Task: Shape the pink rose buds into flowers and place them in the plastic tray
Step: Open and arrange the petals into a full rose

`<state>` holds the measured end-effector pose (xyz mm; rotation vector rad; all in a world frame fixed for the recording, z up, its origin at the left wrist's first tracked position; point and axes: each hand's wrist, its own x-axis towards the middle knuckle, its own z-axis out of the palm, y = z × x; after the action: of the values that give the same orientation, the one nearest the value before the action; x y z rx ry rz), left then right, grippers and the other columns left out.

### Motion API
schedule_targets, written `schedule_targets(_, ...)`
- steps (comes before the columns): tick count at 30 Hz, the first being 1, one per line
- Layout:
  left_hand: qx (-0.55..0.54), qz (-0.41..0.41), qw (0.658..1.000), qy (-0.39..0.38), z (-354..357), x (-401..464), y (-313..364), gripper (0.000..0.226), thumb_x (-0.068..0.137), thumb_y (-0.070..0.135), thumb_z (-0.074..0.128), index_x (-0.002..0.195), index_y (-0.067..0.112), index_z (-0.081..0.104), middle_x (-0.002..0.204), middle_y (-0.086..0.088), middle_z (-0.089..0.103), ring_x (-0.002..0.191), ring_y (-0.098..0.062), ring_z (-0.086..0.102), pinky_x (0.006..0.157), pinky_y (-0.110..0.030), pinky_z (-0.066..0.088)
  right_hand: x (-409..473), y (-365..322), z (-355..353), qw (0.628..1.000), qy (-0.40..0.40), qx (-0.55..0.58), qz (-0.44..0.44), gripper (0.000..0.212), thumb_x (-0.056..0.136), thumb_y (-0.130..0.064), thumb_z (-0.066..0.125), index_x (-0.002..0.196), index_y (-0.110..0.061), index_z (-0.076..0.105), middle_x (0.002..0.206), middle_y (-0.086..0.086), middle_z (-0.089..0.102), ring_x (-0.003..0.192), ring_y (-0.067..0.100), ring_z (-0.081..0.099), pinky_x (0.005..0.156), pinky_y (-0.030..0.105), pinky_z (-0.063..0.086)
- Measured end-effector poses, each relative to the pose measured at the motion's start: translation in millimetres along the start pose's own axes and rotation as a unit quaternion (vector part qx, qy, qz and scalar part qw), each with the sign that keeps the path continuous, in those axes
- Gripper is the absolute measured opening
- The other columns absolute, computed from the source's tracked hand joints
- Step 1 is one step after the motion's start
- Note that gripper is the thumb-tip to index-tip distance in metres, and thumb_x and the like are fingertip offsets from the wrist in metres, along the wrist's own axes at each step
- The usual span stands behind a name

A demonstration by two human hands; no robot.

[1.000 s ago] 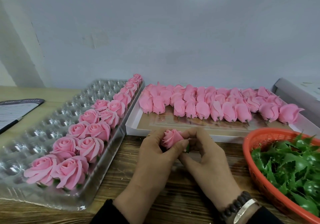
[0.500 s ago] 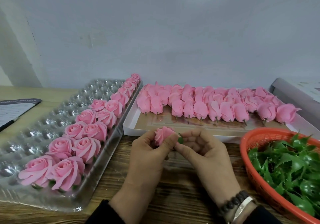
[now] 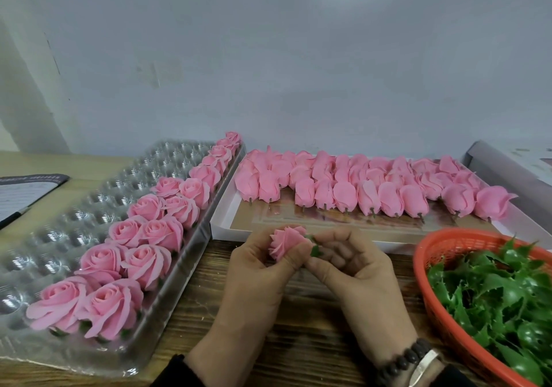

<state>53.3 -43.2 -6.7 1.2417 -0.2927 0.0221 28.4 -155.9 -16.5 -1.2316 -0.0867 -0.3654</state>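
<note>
Between both hands I hold one pink rose bud (image 3: 286,242) with its petals partly spread. My left hand (image 3: 263,270) curls round the bloom, thumb against its petals. My right hand (image 3: 352,264) pinches the green base at the bud's right side. The clear plastic tray (image 3: 59,237) lies at the left, with two rows of shaped pink roses (image 3: 143,237) along its right side. Rows of closed pink buds (image 3: 367,189) lie in a white flat box (image 3: 227,222) behind my hands.
An orange basket (image 3: 433,249) of green plastic leaf bases (image 3: 501,291) stands at the right. A dark-edged paper pad (image 3: 21,192) lies at the far left. A grey box (image 3: 507,165) sits at the back right, against the grey wall. The table is wood.
The bud's petals have spread wider between my fingers. Both hands stay at the same place in front of the white box.
</note>
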Motion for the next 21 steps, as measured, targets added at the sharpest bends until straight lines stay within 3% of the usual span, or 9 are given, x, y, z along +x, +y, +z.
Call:
schedule_targets(5,0.012,0.006,1.000,-0.001,3,-2,3,0.026,0.061,0.010,0.067,0.086,0.003,0.068,0.063,0.004,0.068,0.053,0.004,0.057,0.050,-0.007,0.043,0,-1,1,1.000,-0.005,-0.008,0.002,0.028,0.068,0.018,0.066,0.080,-0.007,0.061,0.072,0.004,0.071,0.070,0.007,0.067,0.065,0.013,0.051)
schedule_targets(12,0.049,0.034,0.998,-0.010,0,-2,5,0.021,0.061,0.013,0.070,0.080,0.005,0.069,0.070,-0.001,0.070,0.065,-0.003,0.064,0.060,-0.012,0.048,-2,-1,-1,0.999,-0.024,-0.042,0.014,0.025,0.072,0.015,0.066,0.085,-0.005,0.060,0.073,0.002,0.071,0.071,0.004,0.065,0.066,0.013,0.050)
schedule_targets(17,0.086,0.035,0.996,-0.010,-1,-3,11,0.016,0.063,0.013,0.070,0.077,0.006,0.071,0.072,-0.005,0.070,0.068,-0.009,0.066,0.062,-0.015,0.050,-5,-3,-3,0.992,-0.041,-0.116,0.004,0.022,0.079,0.003,0.067,0.092,-0.015,0.063,0.089,0.001,0.072,0.083,0.006,0.066,0.073,0.013,0.048)
schedule_targets(21,0.168,0.052,0.984,0.006,2,-1,39,0.015,0.063,0.020,0.070,0.077,0.013,0.071,0.076,-0.002,0.071,0.066,-0.004,0.064,0.061,-0.012,0.050,-3,-2,-7,0.992,0.004,-0.124,-0.005,0.020,0.083,0.000,0.063,0.095,-0.016,0.063,0.091,0.004,0.071,0.087,0.014,0.065,0.074,0.014,0.049)
